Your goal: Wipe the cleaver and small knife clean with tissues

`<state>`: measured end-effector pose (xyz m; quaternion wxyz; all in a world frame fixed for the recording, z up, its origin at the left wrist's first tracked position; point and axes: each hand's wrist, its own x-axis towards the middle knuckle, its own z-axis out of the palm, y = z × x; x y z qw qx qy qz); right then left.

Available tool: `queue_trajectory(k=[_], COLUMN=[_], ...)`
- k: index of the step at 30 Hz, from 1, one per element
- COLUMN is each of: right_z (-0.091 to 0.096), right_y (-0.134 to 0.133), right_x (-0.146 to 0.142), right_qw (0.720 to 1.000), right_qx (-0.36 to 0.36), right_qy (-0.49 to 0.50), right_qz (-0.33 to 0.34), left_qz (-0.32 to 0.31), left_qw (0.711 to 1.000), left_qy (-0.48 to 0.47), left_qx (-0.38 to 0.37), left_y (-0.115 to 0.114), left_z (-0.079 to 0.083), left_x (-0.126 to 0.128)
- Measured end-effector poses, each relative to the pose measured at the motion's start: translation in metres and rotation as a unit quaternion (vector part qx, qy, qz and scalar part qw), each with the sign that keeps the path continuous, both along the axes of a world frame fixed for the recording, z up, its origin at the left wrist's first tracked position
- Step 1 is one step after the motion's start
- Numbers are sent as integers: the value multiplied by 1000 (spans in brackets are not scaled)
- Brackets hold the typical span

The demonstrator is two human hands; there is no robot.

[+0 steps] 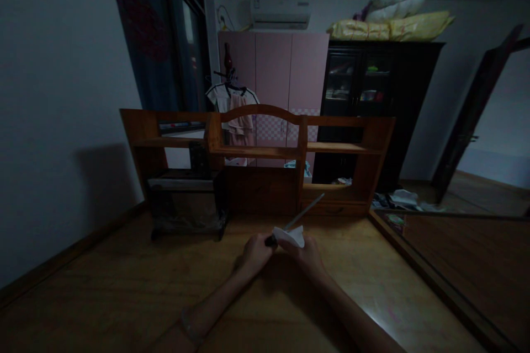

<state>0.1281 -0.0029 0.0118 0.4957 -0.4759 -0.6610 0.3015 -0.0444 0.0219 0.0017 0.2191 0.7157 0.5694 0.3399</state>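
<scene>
My left hand (253, 255) is closed around the dark handle of a knife (305, 211), whose pale blade points up and to the right over the wooden desk (124, 287). Pressed against the base of the blade is a white cloth or tissue (291, 236), pinched in my right hand (307, 256). Both hands meet at the middle of the desk, just in front of the wooden shelf unit (256, 150).
A dark box or tray (186, 198) sits in the shelf unit's lower left bay. Behind stand a pink wardrobe (285, 77), a dark glass-door cabinet (372, 94) with bundles on top, hanging clothes (236, 110) and an open door (476, 116) at right.
</scene>
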Motion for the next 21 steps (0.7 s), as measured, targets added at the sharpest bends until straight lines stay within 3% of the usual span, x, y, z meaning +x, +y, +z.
queue_trajectory(k=[12,21], right_z=[7,5], right_y=[0,3], right_x=[-2,0], right_qw=[995,995], right_qx=[-46,-52], right_qy=[85,82], right_qz=[16,16], left_qz=[4,-1], left_qw=[1000,1000], left_qy=[11,15], left_qx=[0,-9], left_y=[-3,-2], left_z=[4,-1], left_x=[0,-1])
